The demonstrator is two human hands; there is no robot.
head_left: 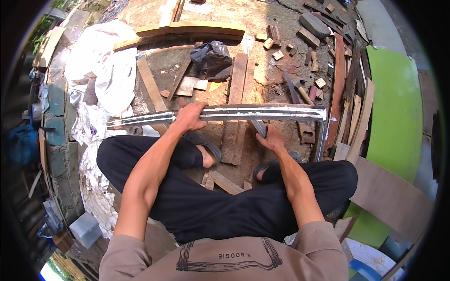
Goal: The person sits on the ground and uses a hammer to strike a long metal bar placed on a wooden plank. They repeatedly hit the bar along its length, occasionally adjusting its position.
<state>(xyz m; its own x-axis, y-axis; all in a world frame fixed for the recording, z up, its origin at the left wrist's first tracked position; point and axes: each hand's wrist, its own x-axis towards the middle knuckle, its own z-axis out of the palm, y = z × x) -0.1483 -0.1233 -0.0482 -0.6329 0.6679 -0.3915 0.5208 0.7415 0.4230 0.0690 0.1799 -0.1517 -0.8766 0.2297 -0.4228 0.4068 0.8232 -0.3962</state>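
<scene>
A long dark bar with white stripes [262,112] lies crosswise in front of me. At its right end it meets a second dark bar [321,140] that runs back toward me. My left hand [190,117] is closed over the long bar, left of its middle. My right hand [272,139] grips a short grey bar-like piece [257,127] just on the near side of the long bar; I cannot tell whether the two are joined. A handsaw's brown handle [307,133] shows beneath the long bar, its dark blade [290,86] beyond.
Brown planks [238,84] lie between my feet and farther out. A black plastic bag [211,58] and a white sheet [105,65] are at the far left. Wood offcuts [278,55], a grey block [314,25] and a green panel [391,107] are on the right.
</scene>
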